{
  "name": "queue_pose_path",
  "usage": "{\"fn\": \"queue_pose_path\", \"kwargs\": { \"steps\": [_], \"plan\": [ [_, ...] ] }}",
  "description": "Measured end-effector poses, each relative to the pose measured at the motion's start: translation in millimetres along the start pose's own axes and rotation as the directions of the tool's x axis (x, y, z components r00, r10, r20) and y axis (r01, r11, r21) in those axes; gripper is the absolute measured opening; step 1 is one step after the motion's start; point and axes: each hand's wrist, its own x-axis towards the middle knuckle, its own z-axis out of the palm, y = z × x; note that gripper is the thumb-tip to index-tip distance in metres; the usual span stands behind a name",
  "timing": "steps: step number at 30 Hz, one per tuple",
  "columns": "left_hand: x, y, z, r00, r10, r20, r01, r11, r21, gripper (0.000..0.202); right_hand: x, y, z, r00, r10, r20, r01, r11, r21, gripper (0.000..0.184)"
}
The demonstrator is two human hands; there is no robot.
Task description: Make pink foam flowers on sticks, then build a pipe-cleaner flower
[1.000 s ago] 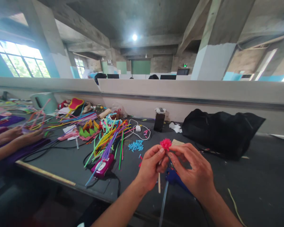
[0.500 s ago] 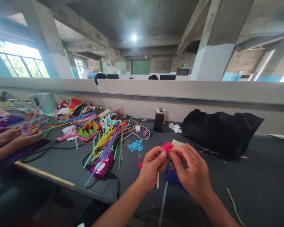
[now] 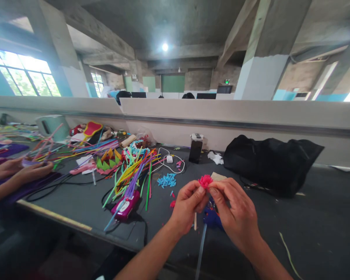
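A fuzzy pink-red flower (image 3: 205, 181) of short pipe cleaner pieces is pinched between my two hands, above the dark table. My left hand (image 3: 190, 202) is closed on its left side with thumb and fingertips. On its other side my right hand (image 3: 233, 206) pinches it, thumb against fingers. Under the right hand lies a blue glue gun (image 3: 211, 217), partly hidden, with a clear glue stick (image 3: 202, 249) at its rear end. A thin wooden stick (image 3: 195, 221) shows just below the left hand. Small red pieces (image 3: 172, 203) lie left of my hands.
Cut blue pieces (image 3: 167, 180) are heaped beyond my left hand. Long coloured pipe cleaners (image 3: 131, 175) lie over a purple box (image 3: 125, 206) to the left. A phone (image 3: 195, 151) stands upright behind; a black bag (image 3: 271, 163) sits right. A co-worker's hands (image 3: 32, 171) work far left.
The pink-red flower has shifted slightly left and turned a little between my fingers. Both hands keep their pinch. The co-worker's hands at the left have moved slightly.
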Motion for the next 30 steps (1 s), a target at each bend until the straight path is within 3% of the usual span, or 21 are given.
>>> {"fn": "queue_pose_path", "kwargs": {
  "steps": [8,17,24,30],
  "plan": [
    [1.6,4.3,-3.4,0.995,-0.068,0.073,0.077,0.989,-0.124,0.026,3.5,2.3,-9.5,0.991,0.016,-0.13,-0.022,0.999,-0.047,0.012],
    [1.9,2.0,-2.7,0.992,-0.064,0.112,0.082,0.982,-0.171,0.022,3.5,6.2,-5.2,0.999,-0.017,-0.031,0.017,1.0,-0.005,0.009],
    [0.1,0.0,-3.4,0.986,-0.066,0.156,0.089,0.986,-0.143,0.022,6.5,3.6,-4.8,0.998,-0.05,-0.027,0.051,0.998,0.035,0.008],
    [-1.5,1.9,-1.8,0.992,-0.059,0.115,0.07,0.993,-0.099,0.023,2.1,3.7,-1.7,0.999,-0.043,-0.009,0.043,0.998,0.049,0.007]
  ]
}}
